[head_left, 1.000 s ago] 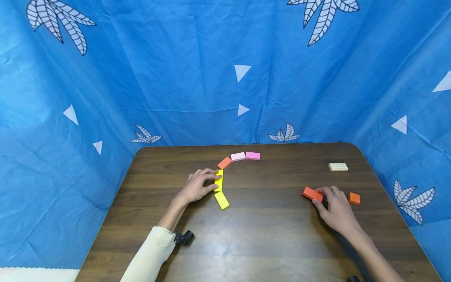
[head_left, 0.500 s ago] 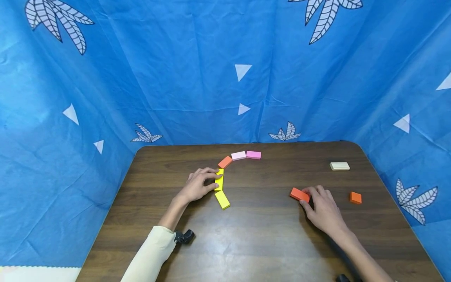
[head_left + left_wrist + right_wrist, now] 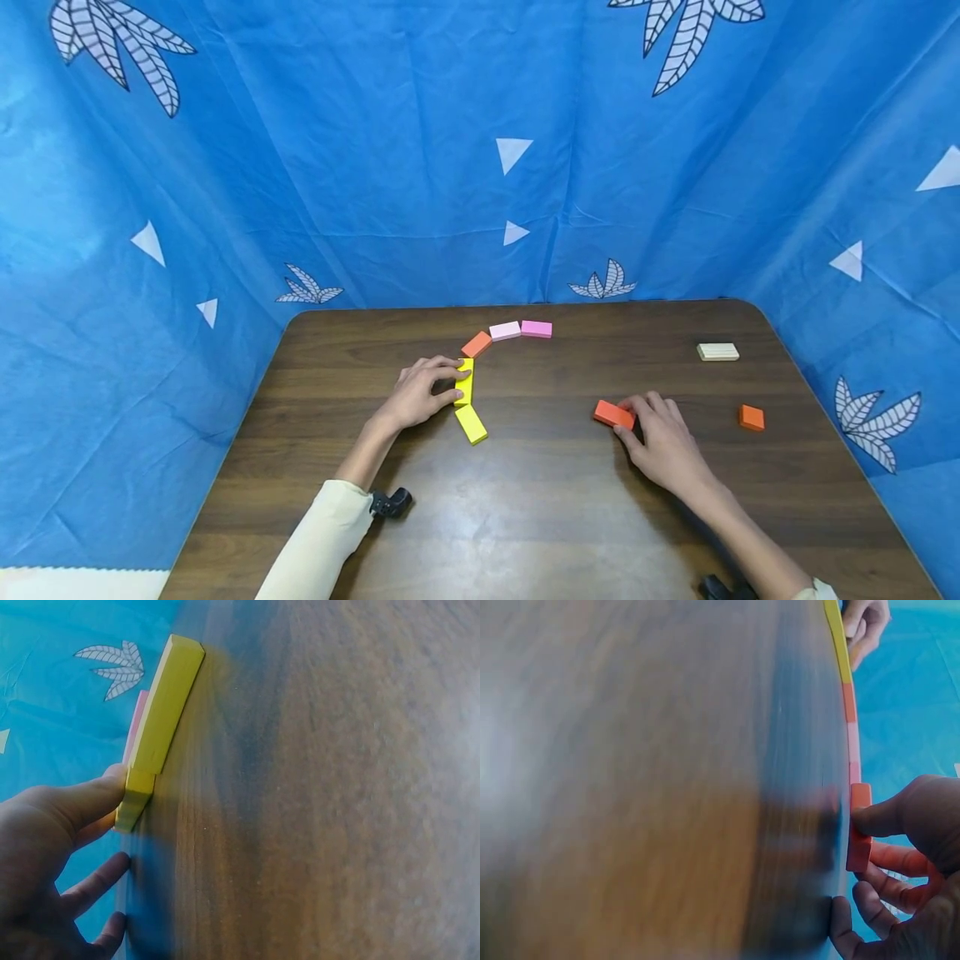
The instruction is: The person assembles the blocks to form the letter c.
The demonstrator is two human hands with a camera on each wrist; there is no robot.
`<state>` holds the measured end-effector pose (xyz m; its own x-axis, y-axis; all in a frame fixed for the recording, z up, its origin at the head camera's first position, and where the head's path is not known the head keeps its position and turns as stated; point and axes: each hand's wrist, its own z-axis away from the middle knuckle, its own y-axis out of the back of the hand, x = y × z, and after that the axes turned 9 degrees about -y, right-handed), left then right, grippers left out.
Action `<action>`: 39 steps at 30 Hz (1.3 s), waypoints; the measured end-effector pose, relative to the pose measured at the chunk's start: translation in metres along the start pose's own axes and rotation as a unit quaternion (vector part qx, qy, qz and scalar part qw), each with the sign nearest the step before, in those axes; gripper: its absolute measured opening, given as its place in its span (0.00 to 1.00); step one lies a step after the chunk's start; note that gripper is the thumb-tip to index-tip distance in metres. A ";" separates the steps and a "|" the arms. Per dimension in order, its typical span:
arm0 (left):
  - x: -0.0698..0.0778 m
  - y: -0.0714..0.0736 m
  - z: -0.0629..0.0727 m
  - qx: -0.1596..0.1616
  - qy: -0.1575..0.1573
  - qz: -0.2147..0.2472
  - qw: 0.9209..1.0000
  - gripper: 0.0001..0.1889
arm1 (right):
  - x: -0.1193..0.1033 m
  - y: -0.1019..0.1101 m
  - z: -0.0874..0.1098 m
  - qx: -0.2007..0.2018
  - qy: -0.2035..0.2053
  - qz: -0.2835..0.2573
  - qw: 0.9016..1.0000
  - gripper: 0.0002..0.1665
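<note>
We see the left hand (image 3: 420, 396) with its grip a little spread, thumb and bent fingers holding a long bright yellow block (image 3: 467, 387), maybe so it won't slide out of the curvy row on the brown wood-grain tabletop (image 3: 555, 500). The right hand's (image 3: 663, 437) grip pinches one end of a red-orange block (image 3: 611, 413), thumb and fingers only block-wide apart, perhaps leaving the other end free. We can't tell whether it touches the tabletop.
</note>
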<state>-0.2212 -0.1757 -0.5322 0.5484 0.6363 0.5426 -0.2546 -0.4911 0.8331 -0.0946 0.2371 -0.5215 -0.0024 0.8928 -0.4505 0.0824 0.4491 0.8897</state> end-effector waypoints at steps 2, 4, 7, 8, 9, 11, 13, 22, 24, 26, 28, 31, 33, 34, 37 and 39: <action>0.000 0.000 0.000 -0.002 0.002 -0.001 1.000 0.20 | -0.004 -0.002 -0.001 -0.003 0.005 0.001 1.000 0.18; 0.000 0.000 0.001 -0.002 0.002 -0.001 1.000 0.20 | -0.008 -0.004 -0.001 -0.005 0.009 0.002 1.000 0.18; -0.001 -0.001 0.001 0.001 0.000 0.000 1.000 0.20 | -0.014 -0.007 -0.002 -0.006 0.012 0.000 1.000 0.18; -0.001 -0.001 0.001 0.002 -0.002 0.000 1.000 0.20 | -0.015 -0.008 -0.002 -0.006 0.012 0.000 1.000 0.17; -0.001 -0.001 0.001 0.002 -0.003 0.000 1.000 0.20 | -0.017 -0.009 -0.003 -0.006 0.013 0.000 1.000 0.17; -0.001 -0.002 0.001 0.002 -0.004 0.000 1.000 0.20 | -0.019 -0.012 -0.003 -0.007 0.014 -0.002 1.000 0.17; -0.002 -0.002 0.001 0.002 -0.004 0.001 1.000 0.20 | -0.021 -0.014 -0.003 -0.008 0.016 -0.003 1.000 0.18; -0.002 -0.004 0.000 0.003 -0.006 0.001 1.000 0.20 | -0.037 -0.024 -0.004 -0.013 0.024 0.005 1.000 0.19; -0.002 -0.004 0.000 0.005 -0.005 0.000 1.000 0.20 | -0.041 -0.026 -0.004 -0.016 0.028 0.005 0.999 0.19; -0.002 -0.004 0.000 0.006 -0.002 0.002 1.000 0.20 | -0.045 -0.028 -0.005 -0.019 0.034 0.006 0.999 0.19; -0.002 -0.004 0.000 0.005 -0.001 0.001 1.000 0.20 | -0.049 -0.031 -0.005 -0.019 0.041 0.006 0.999 0.19; -0.003 -0.004 0.000 0.005 0.001 0.001 1.000 0.21 | -0.055 -0.034 -0.004 -0.021 0.050 0.008 0.998 0.19; -0.003 -0.004 0.000 0.005 0.001 0.000 1.000 0.21 | -0.057 -0.035 -0.004 -0.023 0.052 0.006 0.998 0.19; -0.003 -0.004 0.000 0.005 0.000 0.000 1.000 0.21 | -0.059 -0.035 -0.004 -0.025 0.051 0.005 0.998 0.19; -0.002 -0.003 0.000 0.003 0.001 0.001 1.000 0.21 | -0.062 -0.036 -0.006 -0.034 0.049 -0.001 0.998 0.18; -0.002 -0.003 0.000 0.001 0.001 0.000 1.000 0.21 | -0.065 -0.036 -0.007 -0.038 0.050 0.000 0.998 0.18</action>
<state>-0.2215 -0.1755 -0.5358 0.5468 0.6373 0.5430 -0.2526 -0.4928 0.8327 -0.1040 0.1630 -0.5238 -0.1029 0.8901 -0.4441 0.0070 0.4471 0.8945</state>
